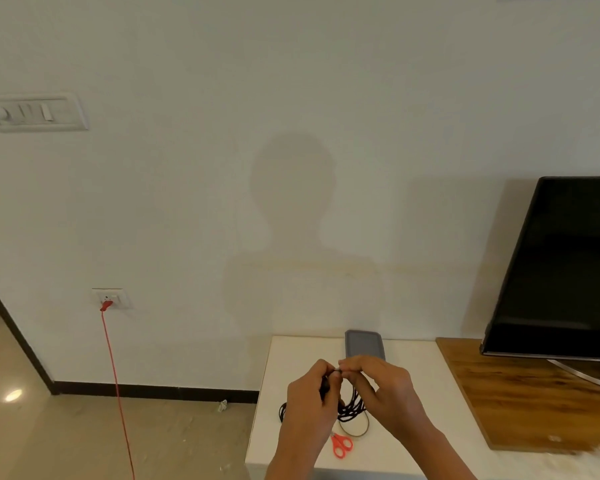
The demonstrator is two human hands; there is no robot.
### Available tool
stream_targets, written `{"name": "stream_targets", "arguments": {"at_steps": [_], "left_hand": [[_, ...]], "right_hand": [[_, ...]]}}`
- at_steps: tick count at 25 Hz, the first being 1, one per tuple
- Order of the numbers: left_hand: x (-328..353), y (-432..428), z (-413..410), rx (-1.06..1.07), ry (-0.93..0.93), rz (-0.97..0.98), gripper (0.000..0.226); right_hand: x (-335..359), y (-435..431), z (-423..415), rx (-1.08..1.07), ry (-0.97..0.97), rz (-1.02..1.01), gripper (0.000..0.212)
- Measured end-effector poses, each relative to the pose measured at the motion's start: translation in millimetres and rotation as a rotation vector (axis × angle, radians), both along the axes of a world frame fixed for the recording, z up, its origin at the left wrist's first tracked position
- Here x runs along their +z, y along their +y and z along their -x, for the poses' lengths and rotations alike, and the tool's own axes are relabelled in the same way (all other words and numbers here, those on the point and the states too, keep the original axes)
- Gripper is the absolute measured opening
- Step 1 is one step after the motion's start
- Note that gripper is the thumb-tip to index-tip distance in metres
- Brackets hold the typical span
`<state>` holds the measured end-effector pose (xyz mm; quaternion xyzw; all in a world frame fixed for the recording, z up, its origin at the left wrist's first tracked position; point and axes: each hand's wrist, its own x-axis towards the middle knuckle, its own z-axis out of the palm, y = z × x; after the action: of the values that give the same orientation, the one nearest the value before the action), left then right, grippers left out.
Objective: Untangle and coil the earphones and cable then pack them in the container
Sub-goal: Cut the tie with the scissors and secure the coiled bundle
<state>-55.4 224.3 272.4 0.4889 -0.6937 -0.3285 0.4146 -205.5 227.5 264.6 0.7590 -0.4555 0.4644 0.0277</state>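
L hand (309, 403) and R hand (387, 393) are up just above the white table (420, 379), fingertips meeting. Both are curled tight: thumb + forefinger of each pinch a small grey end piece of the black cable (352, 410). I can't tell if it's a plug or an earbud. Rest of the cable hangs btwn the palms as a loose tangled bunch, w/ a bit showing left of the L hand. A thin grey loop (355, 432) lies on the table just under the bunch. Red scissors (342, 446) lie near the front edge. The grey container (364, 344) lies flat behind the hands, by the wall.
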Motion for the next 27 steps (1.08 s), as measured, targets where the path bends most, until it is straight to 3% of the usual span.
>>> {"name": "stream_targets", "arguments": {"at_steps": [6, 10, 14, 20, 24, 27], "left_hand": [[2.9, -8.9, -3.3, -0.021, -0.191, 0.25, 0.015], [5.9, -6.2, -10.4, 0.001, -0.348, 0.419, 0.016], [6.2, -5.5, -16.1, -0.057, -0.487, 0.575, 0.01], [1.3, -3.9, -14.2, -0.014, -0.487, 0.621, 0.023], [1.5, -5.1, -7.6, 0.044, -0.521, 0.66, 0.029], [-2.1, -6.3, -5.4, 0.05, -0.521, 0.64, 0.03]], "right_hand": [[11.6, 3.7, -5.4, -0.046, -0.158, -0.109, 0.011], [25.9, 0.8, -5.2, -0.089, -0.377, -0.521, 0.023], [36.3, -5.0, -2.1, -0.026, -0.654, -0.854, 0.016], [37.3, -12.8, 2.1, 0.032, -0.991, -1.314, 0.015], [27.3, -15.0, -4.5, 0.038, -1.283, -1.417, 0.021], [21.8, -14.8, -6.8, 0.04, -1.38, -1.443, 0.02]]}}
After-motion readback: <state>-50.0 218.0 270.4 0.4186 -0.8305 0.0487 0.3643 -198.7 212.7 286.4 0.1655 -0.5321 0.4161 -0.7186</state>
